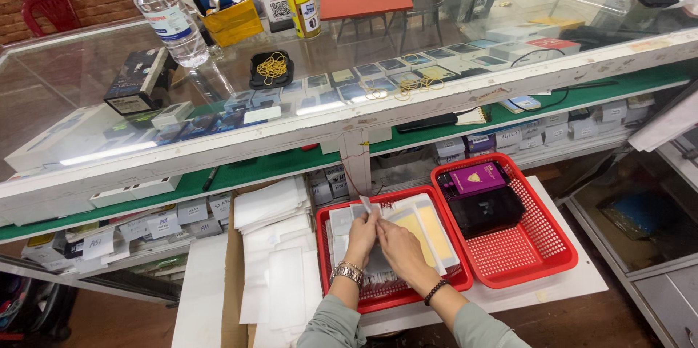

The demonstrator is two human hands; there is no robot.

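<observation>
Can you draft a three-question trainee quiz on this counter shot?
1. True or false: both hands work over the left red basket.
2. Which wrist wears the metal watch? A) left B) right
3. Fill in: the purple box lies in the ____ red basket.

Key: 1 true: left hand and right hand pinch a small clear packet there. 2 A. 3 right.

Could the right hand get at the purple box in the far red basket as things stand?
Probably yes: the purple box lies uncovered on top in the red basket, just beyond the right hand, with nothing between them, though that hand is busy with packets.
</observation>
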